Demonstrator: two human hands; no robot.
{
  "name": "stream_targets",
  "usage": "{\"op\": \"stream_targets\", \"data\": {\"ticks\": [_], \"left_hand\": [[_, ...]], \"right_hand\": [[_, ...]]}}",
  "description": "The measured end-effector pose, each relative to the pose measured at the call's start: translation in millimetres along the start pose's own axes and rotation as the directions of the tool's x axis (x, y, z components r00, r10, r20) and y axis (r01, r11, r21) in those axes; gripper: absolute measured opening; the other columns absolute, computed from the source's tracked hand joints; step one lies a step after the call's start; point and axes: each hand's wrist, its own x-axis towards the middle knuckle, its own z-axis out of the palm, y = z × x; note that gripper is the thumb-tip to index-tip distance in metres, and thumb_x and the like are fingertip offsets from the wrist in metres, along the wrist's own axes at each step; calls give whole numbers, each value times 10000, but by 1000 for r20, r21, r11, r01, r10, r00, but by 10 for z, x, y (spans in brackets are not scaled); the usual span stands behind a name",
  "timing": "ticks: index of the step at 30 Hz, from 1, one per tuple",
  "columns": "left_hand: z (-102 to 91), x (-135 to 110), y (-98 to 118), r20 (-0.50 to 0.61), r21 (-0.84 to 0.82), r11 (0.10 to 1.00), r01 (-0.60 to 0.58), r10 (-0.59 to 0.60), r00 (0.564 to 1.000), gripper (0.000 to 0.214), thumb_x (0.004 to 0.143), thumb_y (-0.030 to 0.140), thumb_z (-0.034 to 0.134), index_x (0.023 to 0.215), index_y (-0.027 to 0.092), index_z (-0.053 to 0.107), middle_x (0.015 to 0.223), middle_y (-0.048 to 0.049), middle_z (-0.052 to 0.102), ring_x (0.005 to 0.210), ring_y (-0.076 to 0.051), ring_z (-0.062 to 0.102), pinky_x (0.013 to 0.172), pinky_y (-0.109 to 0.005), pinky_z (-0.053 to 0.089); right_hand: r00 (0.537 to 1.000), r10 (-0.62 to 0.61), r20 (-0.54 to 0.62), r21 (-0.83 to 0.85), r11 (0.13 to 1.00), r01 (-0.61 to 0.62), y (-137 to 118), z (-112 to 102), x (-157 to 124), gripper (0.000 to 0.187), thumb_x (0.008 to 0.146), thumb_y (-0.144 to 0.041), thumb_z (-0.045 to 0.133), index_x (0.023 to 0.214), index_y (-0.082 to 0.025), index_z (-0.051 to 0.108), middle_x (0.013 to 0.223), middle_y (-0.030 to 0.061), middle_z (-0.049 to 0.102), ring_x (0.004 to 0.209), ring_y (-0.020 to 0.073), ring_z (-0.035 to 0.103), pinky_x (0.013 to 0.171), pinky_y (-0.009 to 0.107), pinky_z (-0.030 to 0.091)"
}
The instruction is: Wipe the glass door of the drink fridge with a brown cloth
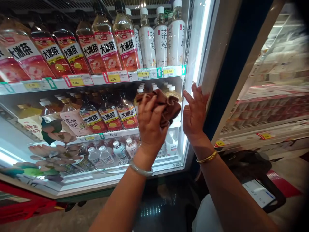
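Loosely bunched brown cloth (171, 109), jutting rightward, axis unclear

The cloth (172, 108) is looking soft and matt. The bracelet (208, 157) is gleaming, polished metal; the bangle (141, 169) is showing a smooth gloss. The bottles (126, 42) are shining in clear plastic.

- Brown cloth (171, 108): covered in part by the left hand (151, 120).
- Middle-shelf bottles (172, 91), right end: partly hidden behind cloth and hand.
- Pink-labelled bottle (3, 69), top shelf, far left: cut off by the edge.
- Leaf decals (51, 135): obscure drinks behind them.
- Goods (263, 109), right-hand display: blurred, kind indistinct.
- Code sticker (177, 165), lower frame: too small to read.
- Pale fabric (209, 216): cut off below, possibly clothing.
- Left forearm (118, 199), right forearm (236, 190): cropped by the bottom edge.
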Motion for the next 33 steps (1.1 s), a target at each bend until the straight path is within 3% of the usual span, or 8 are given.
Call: {"op": "stream_targets", "data": {"ticks": [3, 6, 11, 14, 18, 22, 29, 33], "left_hand": [[208, -194, 124, 154, -87, 987, -134, 146, 977, 404, 917, 263, 658, 1309, 208, 576, 1505, -138, 579, 1558, -306, 350, 1273, -565, 333], [267, -243, 142, 173, -124, 970, -208, 227, 958, 382, 933, 234, 637, 1308, 191, 575, 1482, -146, 604, 1556, -290, 358, 1273, -540, 348], [-1, 62, -3, 4, 29, 998, -58, 57, 998, 333, 933, 237, 639, 1264, 259, 602, 1513, -110, 568, 1541, -301, 381, 1254, -582, 353], [-54, 147, -25, -56, 56, 998, -15, 18, 998, 296, 937, 257, 655, 1231, 242, 622, 1496, -120, 575, 1539, -305, 378, 1267, -576, 323], [134, -2, 4, 39, -58, 994, -92, 94, 995, 371, 1019, 295, 488, 1367, 195, 566, 1546, -137, 535, 1580, -275, 306, 1299, -495, 283], [284, -150, 7, 107, -42, 984, -173, 177, 978, 499, 1032, 240, 399, 1527, 175, 396, 1564, -156, 513, 1594, -253, 274, 1306, -474, 286], [87, -30, -29, 152, -204, 972, -118, 150, 977, 631, 1000, 213, 494, 1584, 197, 256, 1598, -152, 475, 1607, -236, 237, 1317, -493, 254], [-61, 41, -95, 318, -187, 974, -128, 183, 930, 700, 965, 224, 565, 1610, 231, 294, 1666, -122, 386, 1624, -262, 171, 1339, -511, 145]], "right_hand": [[1000, -1, -3, -8, 1000, 1, 18, -25, 10, 528, 1085, -419, 172, 1534, -328, 436, 1671, 30, 377, 1602, 252, 264, 1304, 625, 147], [1000, -12, -22, 21, 1000, 13, 35, -52, 13, 520, 1086, -418, 179, 1512, -329, 463, 1658, 30, 399, 1597, 248, 276, 1308, 609, 151], [1000, 10, -11, 22, 1000, -10, -32, -78, 40, 523, 1087, -446, 167, 1507, -336, 458, 1671, 21, 377, 1605, 250, 255, 1314, 609, 112], [999, -48, -9, -3, 999, 48, -162, -85, 66, 564, 1074, -501, 151, 1566, -318, 356, 1666, 44, 377, 1606, 262, 248, 1312, 623, 107], [975, -216, 42, 36, 976, 215, -368, -55, 12, 583, 1056, -513, 134, 1602, -358, 266, 1648, 17, 397, 1597, 258, 275, 1329, 577, 130], [982, -188, 22, 139, 973, 183, -398, 21, -137, 583, 1044, -533, 146, 1559, -356, 355, 1596, 23, 451, 1554, 272, 363, 1319, 584, 184], [982, -190, 24, 165, 969, 183, -265, 87, -399, 609, 1045, -513, 232, 1629, -339, 234, 1687, 48, 325, 1592, 302, 279, 1282, 633, 240], [968, -250, 21, 117, 962, 245, -187, 131, -546, 612, 1046, -547, 273, 1626, -356, 241, 1715, 57, 264, 1606, 319, 240, 1258, 638, 295]]}}
